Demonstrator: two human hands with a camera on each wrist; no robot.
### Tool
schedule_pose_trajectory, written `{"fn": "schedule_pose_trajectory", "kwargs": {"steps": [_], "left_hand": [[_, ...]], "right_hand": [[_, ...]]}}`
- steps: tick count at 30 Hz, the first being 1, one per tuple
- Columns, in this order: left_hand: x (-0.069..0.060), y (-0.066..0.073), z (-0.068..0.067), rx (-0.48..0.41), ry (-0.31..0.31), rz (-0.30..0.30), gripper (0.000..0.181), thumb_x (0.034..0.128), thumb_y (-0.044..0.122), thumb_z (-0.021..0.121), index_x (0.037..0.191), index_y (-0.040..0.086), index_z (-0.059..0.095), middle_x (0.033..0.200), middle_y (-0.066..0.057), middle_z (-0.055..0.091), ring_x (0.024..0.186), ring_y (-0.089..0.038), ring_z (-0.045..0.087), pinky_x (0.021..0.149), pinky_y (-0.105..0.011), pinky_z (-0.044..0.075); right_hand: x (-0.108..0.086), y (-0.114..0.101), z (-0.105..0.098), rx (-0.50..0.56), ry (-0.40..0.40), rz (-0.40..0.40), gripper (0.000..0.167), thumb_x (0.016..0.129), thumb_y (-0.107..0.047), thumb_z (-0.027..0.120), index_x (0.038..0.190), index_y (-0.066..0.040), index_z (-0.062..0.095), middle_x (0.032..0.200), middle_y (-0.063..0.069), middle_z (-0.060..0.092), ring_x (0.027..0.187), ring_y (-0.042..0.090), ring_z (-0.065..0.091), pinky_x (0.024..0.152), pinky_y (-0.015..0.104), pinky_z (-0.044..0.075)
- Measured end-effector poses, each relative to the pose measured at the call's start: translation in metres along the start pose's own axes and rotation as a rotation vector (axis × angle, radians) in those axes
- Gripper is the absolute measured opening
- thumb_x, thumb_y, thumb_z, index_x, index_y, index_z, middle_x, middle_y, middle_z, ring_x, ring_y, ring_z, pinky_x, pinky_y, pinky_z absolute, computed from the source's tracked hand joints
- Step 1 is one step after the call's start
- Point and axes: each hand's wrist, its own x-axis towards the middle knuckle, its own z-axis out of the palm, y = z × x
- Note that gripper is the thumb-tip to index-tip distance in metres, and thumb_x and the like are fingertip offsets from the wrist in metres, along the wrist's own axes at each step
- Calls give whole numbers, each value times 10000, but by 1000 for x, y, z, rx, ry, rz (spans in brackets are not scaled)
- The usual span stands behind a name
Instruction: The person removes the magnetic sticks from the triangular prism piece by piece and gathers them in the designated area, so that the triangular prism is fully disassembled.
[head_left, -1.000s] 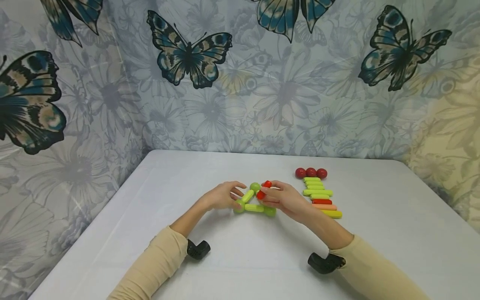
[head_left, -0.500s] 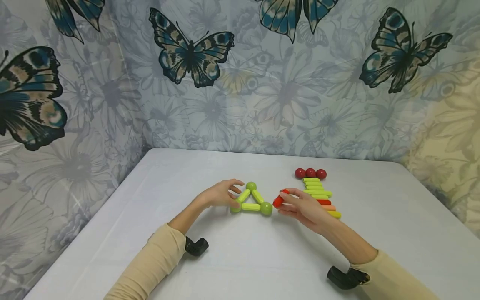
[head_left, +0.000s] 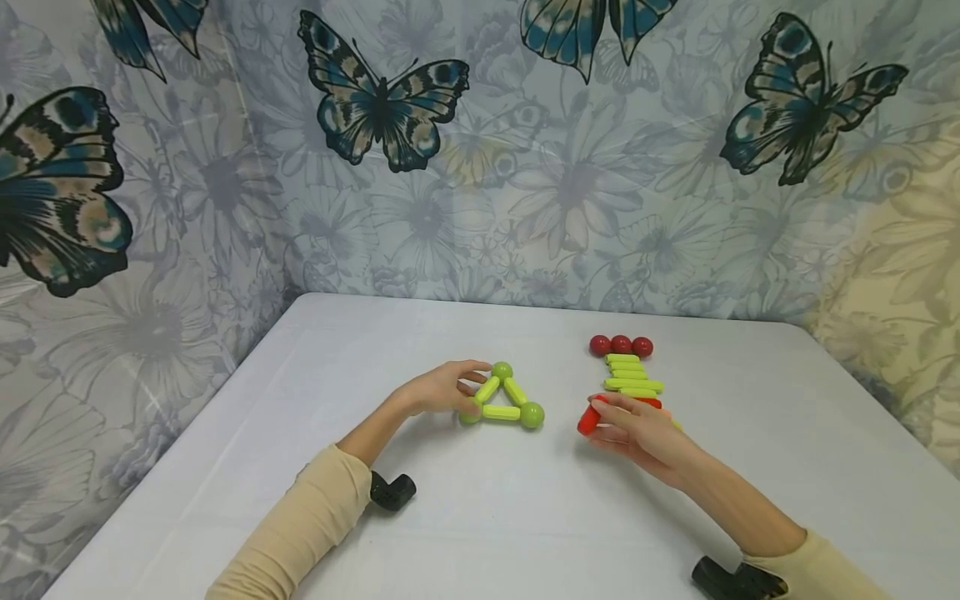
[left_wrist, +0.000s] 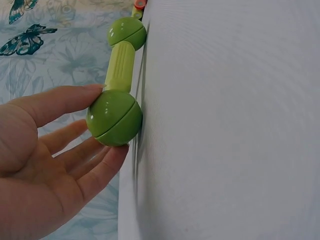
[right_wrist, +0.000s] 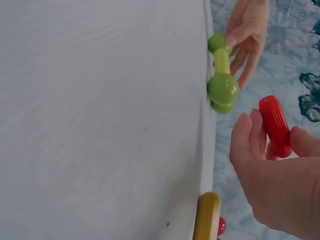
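On the white table (head_left: 360,333), a triangle (head_left: 501,412) of three green balls (head_left: 532,415) and three yellow-green rods (head_left: 515,392) is lying at the middle of the dial, its corners sitting at twelve, four and eight o'clock, with twelve facing the wall (head_left: 573,192). At nine o'clock the left hand (head_left: 442,390) is pinching the eight o'clock ball (left_wrist: 115,119): the thumb is touching one side, a fingertip is meeting the opposite side, and the grip is opening only as wide as the ball. Just past three o'clock, well apart from the triangle, the right hand (head_left: 645,433) is holding a red rod (head_left: 590,417), thumb and fingertips closing snugly on it; the rod is tilting and hanging clear of the table. At the right hand's twelve o'clock, a second red rod (head_left: 651,403) is lying partly hidden, a column of yellow-green rods (head_left: 630,385) is stretching beyond it, and three dark red balls (head_left: 621,344) are topping that column in a row. In the right wrist view, a yellow rod (right_wrist: 207,217) is showing at five o'clock.
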Motion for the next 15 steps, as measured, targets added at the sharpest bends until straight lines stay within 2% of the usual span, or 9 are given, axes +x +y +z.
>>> {"fn": "schedule_pose_trajectory", "kwargs": {"steps": [4,9,12,15], "left_hand": [[0,0,0,12,-4,-8,714,829,-4,715,1454,90,383,1398,-147,460,1233,-305,486,942,-372,468],[0,0,0,41,-2,-19,644,831,18,716,1416,73,451,1394,-108,476,1226,-270,490,935,-368,467],[1,-1,0,59,1,-30,617,835,32,714,1402,89,478,1386,-69,489,1214,-245,494,921,-365,469],[1,-2,0,67,-1,-39,616,839,35,710,1406,98,476,1383,-49,492,1213,-234,492,924,-367,465]], "right_hand": [[-6,2,-8,-45,-6,11,632,982,-235,556,1427,82,237,1128,87,545,971,215,625,903,355,497],[-12,3,-16,-94,-50,1,595,986,-240,549,1394,106,289,1103,82,575,963,227,634,893,350,504],[-17,4,-22,-108,-81,-11,499,991,-230,540,1365,63,389,1142,71,559,968,240,632,891,352,507],[-21,7,-27,-121,-95,-14,436,993,-233,535,1366,-18,468,1259,70,498,1005,257,607,901,369,502]]}}
